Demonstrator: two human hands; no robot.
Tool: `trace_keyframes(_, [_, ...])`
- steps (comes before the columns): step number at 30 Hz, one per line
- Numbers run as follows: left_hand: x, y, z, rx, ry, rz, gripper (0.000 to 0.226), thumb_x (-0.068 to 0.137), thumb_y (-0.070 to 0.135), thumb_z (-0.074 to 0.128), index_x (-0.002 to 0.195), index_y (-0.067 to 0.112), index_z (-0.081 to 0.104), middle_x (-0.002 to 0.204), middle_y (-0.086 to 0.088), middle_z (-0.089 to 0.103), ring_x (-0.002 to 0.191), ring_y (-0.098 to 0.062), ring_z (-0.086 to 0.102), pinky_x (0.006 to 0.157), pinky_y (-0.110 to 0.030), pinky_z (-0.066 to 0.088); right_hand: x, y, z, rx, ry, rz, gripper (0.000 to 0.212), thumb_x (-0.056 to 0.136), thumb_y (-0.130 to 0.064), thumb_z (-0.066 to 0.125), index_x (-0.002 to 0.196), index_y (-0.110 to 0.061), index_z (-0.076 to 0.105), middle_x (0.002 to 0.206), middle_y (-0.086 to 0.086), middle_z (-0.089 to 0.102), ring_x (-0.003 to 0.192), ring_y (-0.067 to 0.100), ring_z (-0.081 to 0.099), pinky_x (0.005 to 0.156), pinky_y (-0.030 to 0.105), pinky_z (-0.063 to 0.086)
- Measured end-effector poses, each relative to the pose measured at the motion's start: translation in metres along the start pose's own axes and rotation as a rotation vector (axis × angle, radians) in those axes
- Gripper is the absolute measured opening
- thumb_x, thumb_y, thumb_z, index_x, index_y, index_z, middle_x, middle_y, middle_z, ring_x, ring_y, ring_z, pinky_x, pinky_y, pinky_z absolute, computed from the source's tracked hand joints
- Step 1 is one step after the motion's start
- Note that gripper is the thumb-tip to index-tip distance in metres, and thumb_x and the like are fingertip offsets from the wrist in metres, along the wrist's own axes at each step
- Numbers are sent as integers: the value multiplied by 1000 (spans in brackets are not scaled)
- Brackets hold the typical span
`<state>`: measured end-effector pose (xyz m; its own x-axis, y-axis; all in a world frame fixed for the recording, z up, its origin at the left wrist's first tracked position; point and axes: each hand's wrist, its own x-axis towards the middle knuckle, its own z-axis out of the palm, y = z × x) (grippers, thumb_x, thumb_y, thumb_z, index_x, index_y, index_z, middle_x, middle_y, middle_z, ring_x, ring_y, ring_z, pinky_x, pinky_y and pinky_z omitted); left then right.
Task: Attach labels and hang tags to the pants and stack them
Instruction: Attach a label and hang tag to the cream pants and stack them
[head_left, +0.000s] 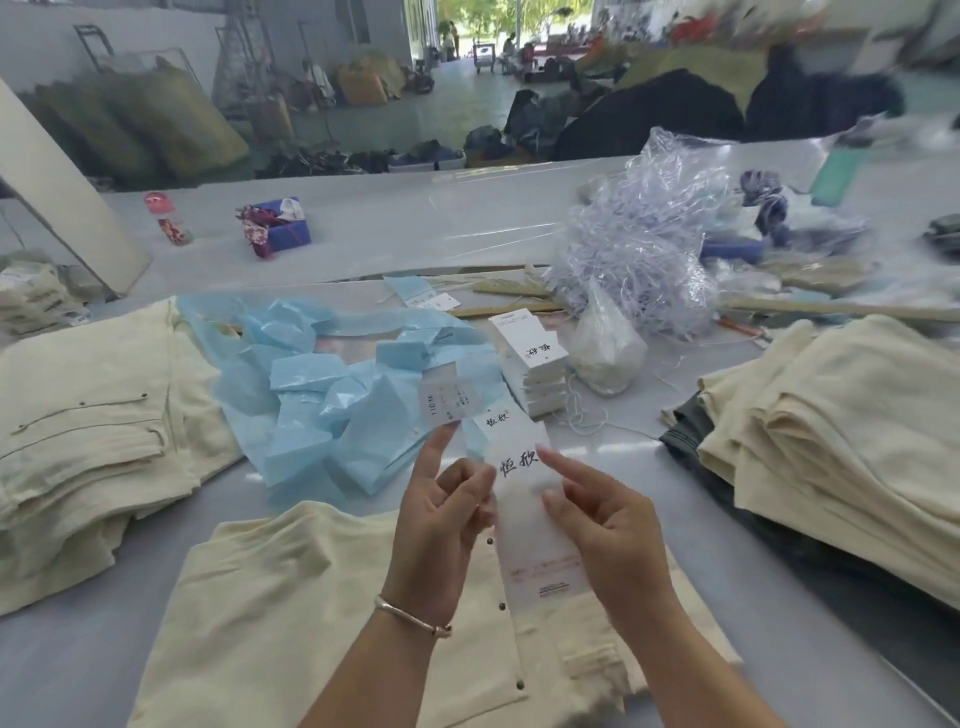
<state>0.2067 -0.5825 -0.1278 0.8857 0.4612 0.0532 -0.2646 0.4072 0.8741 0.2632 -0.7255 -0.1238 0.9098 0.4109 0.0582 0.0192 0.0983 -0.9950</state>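
Two hands raised side by side over the table, palms turned inward. Left hand (441, 512) with a bracelet (410, 616) on the wrist, pointer finger stretched up, the other fingers curled, pinching the left edge of a long white hang tag (524, 499). Right hand (597, 512) pinching the right edge of the same tag between thumb and pointer finger. Black writing on the tag, right between the two grips. Just above the left fingertip, a small size label (447, 402) marked 110, and beside it a second small white tag (498, 415) with the same writing; cannot tell how these are joined.

Right under the hands, one pair of cream pants (311, 613) lying flat, with little round studs. Just past the fingertips, one crumpled blue plastic bag (332, 395). Beyond the right hand, one stack of white hang tags (532, 358), with loose string (587, 410) beside it. Farther back on that side, one heap of clear plastic strands (639, 249).

Far to the left of the grip, one pile of cream pants (88, 415). Far to the right, another pile of folded cream pants (841, 431). Two piles, plus the single pair below.
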Motion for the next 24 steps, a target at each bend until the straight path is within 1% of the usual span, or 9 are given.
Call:
trace_keyframes(2, [0,4,-4,-24,49,-11,36,76,14,68,109,26,68,76,4,56,63,-8,48,58,-20,42,0,2,-6,94,87,72,37,88,5,60,94,-27,78,91,4,76,76,11,64,64,20,50])
trace_keyframes(6, [-3,10,-6,198,104,-5,6,70,23,69,73,28,71,92,8,68,81,-2,61,76,-21,43,2,5,-20,225,40,215,48,79,19,58,115,-12,68,105,10,73,87,17,66,72,27,52])
trace_keyframes(7, [-4,11,-5,265,90,-8,4,69,24,71,72,25,70,101,5,67,85,-1,62,77,-17,44,1,7,-21,228,20,224,54,77,21,58,120,-11,65,109,11,72,90,19,65,74,29,52])
trace_keyframes(9, [-7,11,-1,453,37,-19,20,65,30,75,76,15,67,117,4,60,90,4,62,79,-11,45,-4,9,-23,203,-26,227,65,74,23,60,127,-13,59,112,13,70,93,21,65,77,32,54])
trace_keyframes(11, [-8,10,4,613,-15,-44,30,60,38,76,75,14,66,123,8,55,102,6,57,92,-19,43,-7,7,-22,145,-79,224,74,67,18,67,131,-18,56,110,14,71,93,22,65,80,37,55])
trace_keyframes(13, [-9,9,8,695,-44,-58,28,59,40,75,74,18,65,125,12,52,111,6,52,99,-25,38,-8,3,-20,84,-122,212,79,62,8,69,132,-25,54,108,16,71,89,22,65,81,41,55])
trace_keyframes(17, [-7,8,8,754,-39,-47,24,60,40,75,75,25,62,127,15,49,120,-2,48,100,-28,37,-7,-1,-14,52,-158,194,83,62,6,64,135,-31,49,106,20,69,88,26,64,86,51,54])
trace_keyframes(21, [-6,6,8,850,-59,-22,27,62,40,77,78,23,64,130,15,47,124,-5,46,102,-30,37,-7,0,-12,33,-178,184,83,68,17,62,136,-30,48,104,14,72,86,24,65,85,50,55])
trace_keyframes(24, [-6,4,5,916,-52,9,23,71,27,84,78,26,62,131,12,47,127,-9,44,107,-37,36,-8,2,-12,33,-191,176,81,71,20,59,131,-34,50,103,12,73,88,24,66,83,46,57])
